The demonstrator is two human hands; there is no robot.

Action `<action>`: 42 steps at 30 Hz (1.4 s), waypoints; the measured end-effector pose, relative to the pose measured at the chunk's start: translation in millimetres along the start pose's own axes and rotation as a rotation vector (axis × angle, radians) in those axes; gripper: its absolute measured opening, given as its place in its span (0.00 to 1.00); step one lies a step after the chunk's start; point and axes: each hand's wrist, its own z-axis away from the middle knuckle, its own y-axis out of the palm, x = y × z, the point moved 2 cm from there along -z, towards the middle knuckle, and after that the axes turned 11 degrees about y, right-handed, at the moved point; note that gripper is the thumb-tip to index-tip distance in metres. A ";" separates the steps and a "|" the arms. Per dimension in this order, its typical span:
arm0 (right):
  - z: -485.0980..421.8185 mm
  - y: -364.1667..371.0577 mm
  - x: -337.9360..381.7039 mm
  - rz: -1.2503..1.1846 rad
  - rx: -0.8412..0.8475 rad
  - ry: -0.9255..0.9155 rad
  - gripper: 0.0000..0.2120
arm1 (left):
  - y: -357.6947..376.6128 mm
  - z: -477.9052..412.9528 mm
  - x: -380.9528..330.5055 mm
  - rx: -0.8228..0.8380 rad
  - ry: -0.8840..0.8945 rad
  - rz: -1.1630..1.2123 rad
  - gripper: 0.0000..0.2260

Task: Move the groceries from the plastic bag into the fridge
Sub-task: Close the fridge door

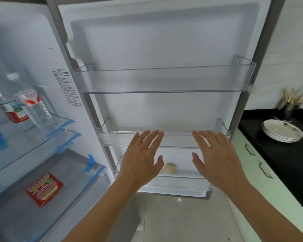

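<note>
Straight ahead, swung wide open: the white fridge door (pixel 157 41), filling most of the view, with three clear bins down its inner face. To the left, the fridge interior, with a glass shelf (pixel 33 137) edged in blue tape above a lower shelf (pixel 16 215). At right, beyond a run of pale cabinet drawers (pixel 252 163), a black table (pixel 278 154). Below the door, pale tiled floor (pixel 173 215). Reaching forward from the bottom of the view, two bare forearms. Left hand (pixel 140 159) spread flat, fingers straight and apart, palm toward the door, holding nothing, in front of the middle bin (pixel 115 137). Right hand (pixel 215 158) likewise: fingers straight and fanned, nothing in it, level with the left and apart from it. Cannot tell whether either hand touches the bin. Top bin (pixel 164 79) well above both hands. Standing on the glass shelf, side by side, a white-capped bottle (pixel 31 102) and, to its left, a red-capped bottle (pixel 10 109). On the table, a stack of white plates (pixel 282 131), and behind it a dark holder of chopsticks (pixel 290 105). Flat on the lower shelf, a red packet (pixel 44 189). In the bottom bin (pixel 182 175), seen between the two hands, a small pale round item (pixel 170 169), egg-like.
</note>
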 end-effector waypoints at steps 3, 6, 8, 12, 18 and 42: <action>3.7 -3.3 5.3 -0.007 0.003 0.024 0.25 | -1.4 6.1 0.4 0.014 0.004 0.028 0.30; 13.9 -9.9 13.6 0.003 0.013 0.045 0.28 | -5.3 15.2 -0.1 -0.025 0.005 0.068 0.30; 23.0 -15.5 20.5 0.015 0.009 0.056 0.29 | -6.6 22.8 3.1 -0.052 0.021 0.080 0.30; 44.1 -28.9 45.6 0.026 -0.024 0.107 0.30 | -9.8 41.6 13.3 -0.036 0.070 0.091 0.30; 82.9 -54.2 102.4 0.081 -0.009 0.223 0.31 | -25.0 80.8 28.2 -0.024 0.129 0.133 0.33; 231.9 -187.0 120.6 0.012 -0.044 0.199 0.33 | -129.4 242.4 -53.8 0.024 0.412 0.263 0.34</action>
